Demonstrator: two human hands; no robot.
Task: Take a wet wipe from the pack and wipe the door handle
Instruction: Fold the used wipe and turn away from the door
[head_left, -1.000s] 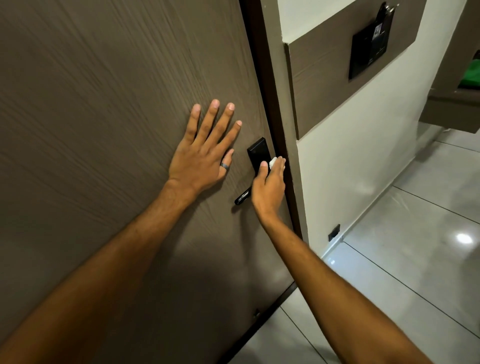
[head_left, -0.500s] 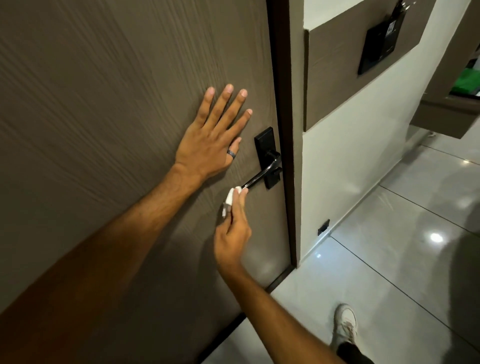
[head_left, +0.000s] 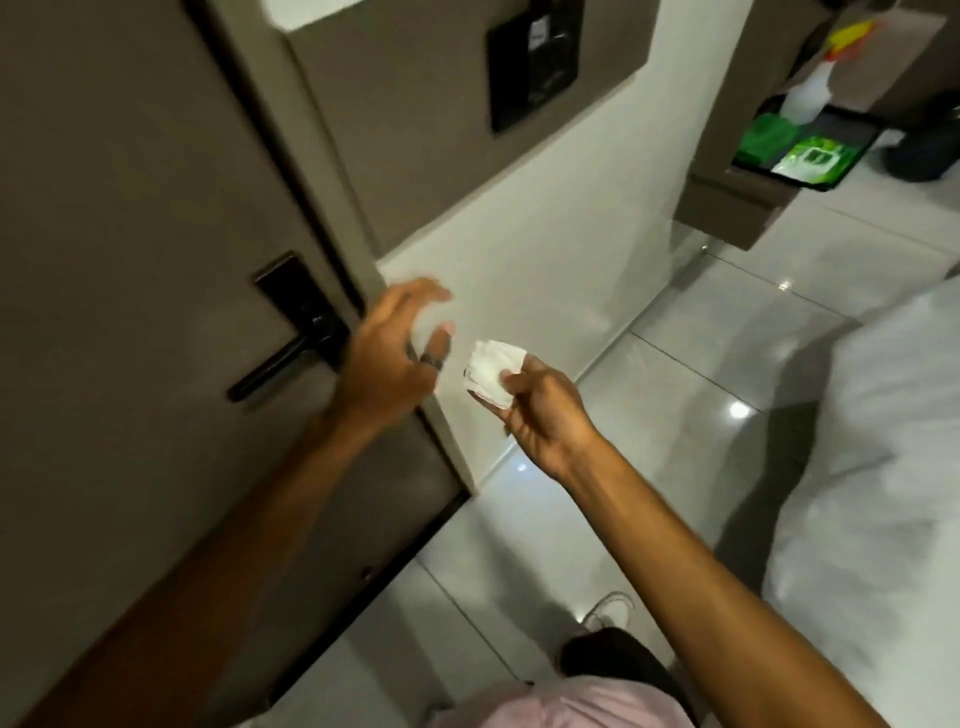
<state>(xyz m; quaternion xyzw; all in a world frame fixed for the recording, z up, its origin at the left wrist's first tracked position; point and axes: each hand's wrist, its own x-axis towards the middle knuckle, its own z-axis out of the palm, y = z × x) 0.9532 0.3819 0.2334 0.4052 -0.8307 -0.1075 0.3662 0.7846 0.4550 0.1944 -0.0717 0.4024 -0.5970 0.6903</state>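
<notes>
The black lever door handle (head_left: 280, 366) sits on its black plate on the brown door (head_left: 130, 234), at the left. My right hand (head_left: 540, 410) holds a folded white wet wipe (head_left: 491, 371) between thumb and fingers, in the air to the right of the door edge and clear of the handle. My left hand (head_left: 395, 358) hovers off the door with fingers spread, just right of the handle, empty. A green wipe pack (head_left: 813, 158) lies on a dark tray (head_left: 852, 140) on a shelf at the upper right.
A white spray bottle (head_left: 808, 91) and a green cloth (head_left: 766, 135) stand on the same tray. A black wall panel (head_left: 532, 57) hangs above. White bedding (head_left: 883, 467) fills the right side. Glossy tile floor (head_left: 675, 364) lies below, with my shoe (head_left: 613, 610).
My right hand has pulled the wipe away from the handle and moved right. My left hand has lifted off the door. The view has swung right and down.
</notes>
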